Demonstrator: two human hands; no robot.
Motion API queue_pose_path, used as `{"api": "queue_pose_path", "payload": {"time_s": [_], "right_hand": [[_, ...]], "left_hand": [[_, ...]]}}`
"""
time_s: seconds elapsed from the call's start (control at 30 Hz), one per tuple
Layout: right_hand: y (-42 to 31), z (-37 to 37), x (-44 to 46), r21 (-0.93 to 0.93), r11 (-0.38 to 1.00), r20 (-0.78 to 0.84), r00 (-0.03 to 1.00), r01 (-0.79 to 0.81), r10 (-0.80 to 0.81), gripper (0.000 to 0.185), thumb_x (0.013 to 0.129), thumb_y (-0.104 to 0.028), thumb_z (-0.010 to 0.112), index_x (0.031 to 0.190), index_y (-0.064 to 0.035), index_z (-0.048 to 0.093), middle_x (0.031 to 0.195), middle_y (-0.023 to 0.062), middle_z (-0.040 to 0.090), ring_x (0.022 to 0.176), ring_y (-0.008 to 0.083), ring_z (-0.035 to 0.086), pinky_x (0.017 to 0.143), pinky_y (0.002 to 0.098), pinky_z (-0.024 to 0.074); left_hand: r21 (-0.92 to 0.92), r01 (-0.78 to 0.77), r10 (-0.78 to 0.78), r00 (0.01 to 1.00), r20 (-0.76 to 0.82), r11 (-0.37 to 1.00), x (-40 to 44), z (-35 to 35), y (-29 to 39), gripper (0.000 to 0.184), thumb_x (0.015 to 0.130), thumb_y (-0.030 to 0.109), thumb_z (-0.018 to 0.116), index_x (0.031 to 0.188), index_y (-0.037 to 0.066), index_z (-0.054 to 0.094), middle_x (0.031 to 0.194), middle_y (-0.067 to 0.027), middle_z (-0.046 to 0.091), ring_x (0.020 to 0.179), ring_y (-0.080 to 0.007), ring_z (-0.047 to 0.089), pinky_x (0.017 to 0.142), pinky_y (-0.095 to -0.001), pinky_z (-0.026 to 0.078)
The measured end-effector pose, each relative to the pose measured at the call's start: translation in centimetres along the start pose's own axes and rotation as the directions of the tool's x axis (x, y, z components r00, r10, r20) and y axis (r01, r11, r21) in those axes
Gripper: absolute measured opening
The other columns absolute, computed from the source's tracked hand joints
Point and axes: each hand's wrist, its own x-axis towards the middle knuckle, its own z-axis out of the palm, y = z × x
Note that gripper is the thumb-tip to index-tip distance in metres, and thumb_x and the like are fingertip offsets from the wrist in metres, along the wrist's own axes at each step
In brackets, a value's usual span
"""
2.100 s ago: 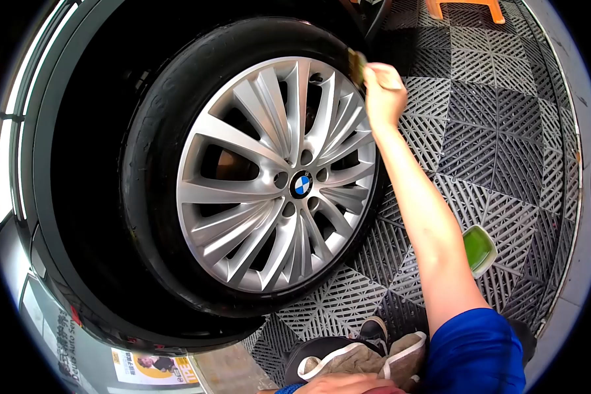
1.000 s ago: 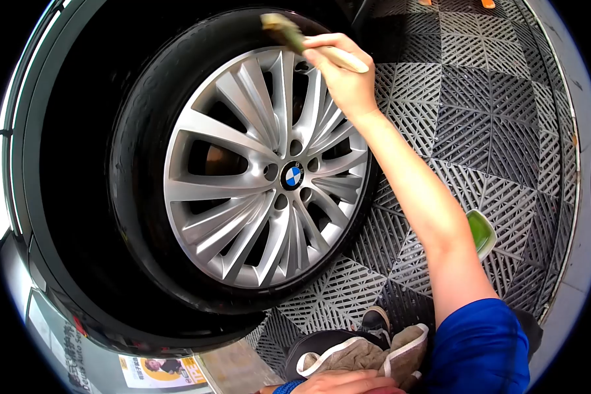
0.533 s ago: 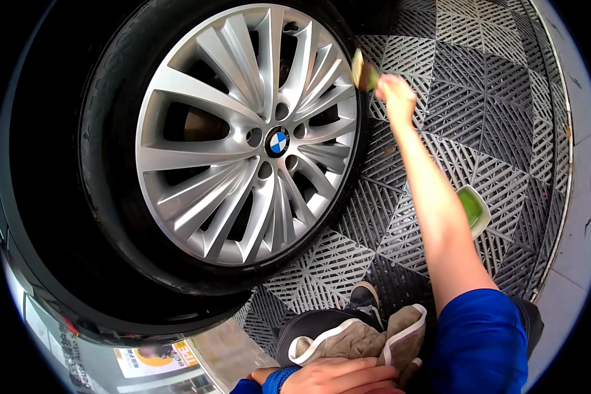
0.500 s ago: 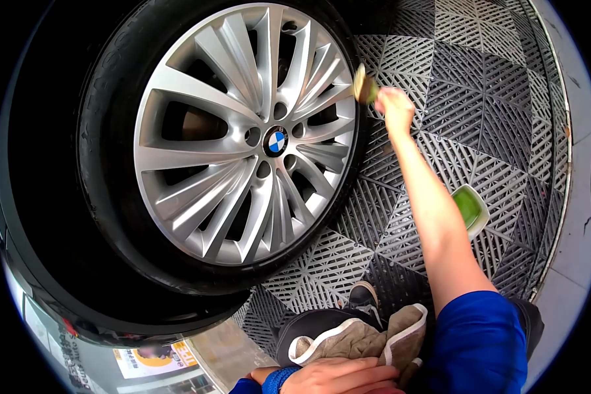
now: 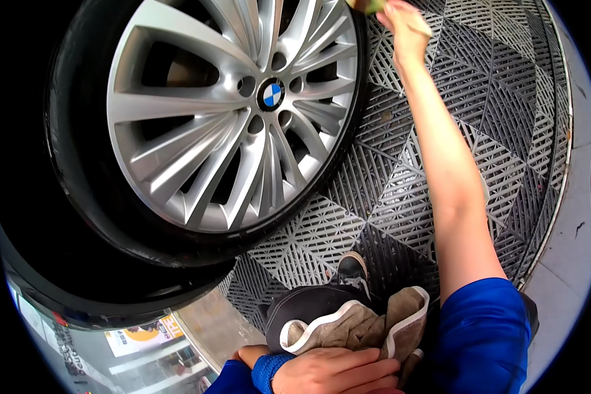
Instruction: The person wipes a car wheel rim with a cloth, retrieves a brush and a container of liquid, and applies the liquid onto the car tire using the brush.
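At the top edge of the view, my right hand [image 5: 408, 27] is closed on a small green and tan brush [image 5: 366, 5], which is partly out of frame. The brush is at the upper right side of the black tyre [image 5: 360, 98]; whether it touches the rubber I cannot tell. Inside the tyre is a silver multi-spoke wheel rim [image 5: 197, 105] with a blue and white centre badge [image 5: 271, 94]. Down at my lap, my left hand [image 5: 335, 371] has its fingers bent over a bunched brown cloth [image 5: 348, 326] with white edging; its thumb is hidden.
Grey and black slatted floor tiles [image 5: 400, 197] lie beside the wheel. Only a pale edge of a dish [image 5: 484, 187] shows behind my right forearm. My shoe [image 5: 353, 270] is below the tyre. The dark car body [image 5: 111, 305] curves along the lower left.
My view has shifted, so the wheel sits higher and further left. My right hand and the brush are now at the top edge. My forearm covers most of the dish with green contents.
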Motion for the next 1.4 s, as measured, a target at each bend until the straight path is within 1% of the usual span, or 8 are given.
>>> {"api": "queue_pose_path", "payload": {"time_s": [0.33, 0.53, 0.8, 0.97, 1.07, 1.13, 1.27, 1.4], "right_hand": [[0.6, -7.4, -23.6, -0.378, 0.574, -0.429, 0.687, -0.726, 0.587, 0.007, 0.087, 0.001, 0.063, 0.093, 0.0035, 0.062, 0.085, 0.0135, 0.068, 0.065, 0.0195, 0.069, 0.057, 0.0296, 0.0607], [-5.3, -3.8, -30.2, -0.018, -0.111, -0.305, -0.1, -0.994, 0.947, 0.012, 0.089, 0.003, 0.056, 0.1, 0.0074, 0.054, 0.092, 0.0231, 0.065, 0.073, 0.0298, 0.072, 0.061, 0.0343, 0.0657], [3.2, -9.0, -15.9, -0.387, 0.756, -0.304, 0.847, -0.528, 0.436, 0.013, 0.087, 0.0, 0.065, 0.099, 0.0021, 0.061, 0.093, 0.0104, 0.066, 0.076, 0.0211, 0.068, 0.066, 0.0336, 0.0634], [-0.2, -6.6, -25.2, -0.415, 0.574, -0.336, 0.705, -0.706, 0.625, 0.012, 0.089, 0.0, 0.061, 0.098, 0.0018, 0.053, 0.085, 0.0109, 0.064, 0.067, 0.0189, 0.066, 0.063, 0.0324, 0.0607], [-5.1, -2.0, -33.0, -0.356, 0.207, -0.339, 0.332, -0.911, 0.88, 0.015, 0.09, 0.003, 0.058, 0.101, 0.0034, 0.049, 0.09, 0.0144, 0.062, 0.067, 0.0203, 0.068, 0.066, 0.0319, 0.063], [-8.3, 1.5, -34.9, 0.021, 0.176, -0.309, 0.161, -0.984, 0.937, 0.017, 0.09, 0.002, 0.059, 0.103, 0.0037, 0.047, 0.095, 0.0153, 0.059, 0.074, 0.0218, 0.068, 0.075, 0.0346, 0.0643], [-12.1, 3.9, -34.3, 0.213, -0.183, 0.136, -0.156, -0.96, 0.978, 0.01, 0.093, -0.002, 0.061, 0.096, 0.0017, 0.052, 0.096, 0.0218, 0.066, 0.095, 0.0327, 0.07, 0.09, 0.0393, 0.0614], [-9.6, 1.0, -30.8, -0.031, -0.095, 0.188, -0.099, -0.995, 0.977, 0.013, 0.093, -0.006, 0.065, 0.101, 0.0017, 0.059, 0.1, 0.0207, 0.067, 0.094, 0.0323, 0.07, 0.088, 0.0371, 0.061]], "left_hand": [[-0.003, -0.104, 0.103, 0.99, -0.094, 0.995, -0.6, 0.5, -0.3, 0.032, 0.082, 0.014, 0.058, 0.108, -0.001, 0.067, 0.113, -0.0208, 0.064, 0.1, -0.0342, 0.064, 0.075, -0.0362, 0.055], [-0.027, -0.039, 0.038, 0.998, -0.045, 0.999, 0.0, 0.1, -0.3, 0.033, 0.083, 0.014, 0.058, 0.11, -0.002, 0.067, 0.114, -0.0211, 0.064, 0.099, -0.0343, 0.064, 0.065, -0.0349, 0.052], [0.099, -0.056, 0.082, 0.956, -0.281, 0.994, -1.1, 2.5, 0.3, 0.032, 0.08, 0.016, 0.059, 0.106, -0.001, 0.065, 0.109, -0.0184, 0.064, 0.092, -0.0293, 0.063, 0.057, -0.0297, 0.046], [0.086, -0.022, 0.053, 0.924, -0.379, 0.996, -0.8, 3.3, 0.6, 0.026, 0.079, 0.016, 0.059, 0.099, 0.0, 0.065, 0.104, -0.0146, 0.063, 0.084, -0.0246, 0.061, 0.053, -0.0285, 0.042], [0.097, -0.021, 0.057, 0.922, -0.382, 0.995, -0.6, 3.1, 0.5, 0.023, 0.079, 0.016, 0.058, 0.095, 0.001, 0.063, 0.102, -0.0135, 0.062, 0.082, -0.0225, 0.06, 0.052, -0.0277, 0.04], [0.1, -0.02, 0.056, 0.929, -0.365, 0.995, -0.5, 3.1, 0.6, 0.022, 0.079, 0.017, 0.058, 0.095, 0.002, 0.063, 0.102, -0.0134, 0.062, 0.082, -0.0218, 0.059, 0.052, -0.0273, 0.039], [0.066, -0.049, 0.07, 0.929, -0.363, 0.997, -0.3, 3.4, 0.2, 0.023, 0.081, 0.02, 0.056, 0.095, 0.002, 0.062, 0.103, -0.0126, 0.06, 0.082, -0.0208, 0.058, 0.053, -0.0274, 0.038], [-0.036, -0.021, 0.009, 0.956, -0.293, 0.999, -1.0, 2.7, 0.9, 0.026, 0.083, 0.022, 0.054, 0.097, 0.002, 0.061, 0.106, -0.0124, 0.06, 0.083, -0.021, 0.056, 0.055, -0.0276, 0.039]]}}
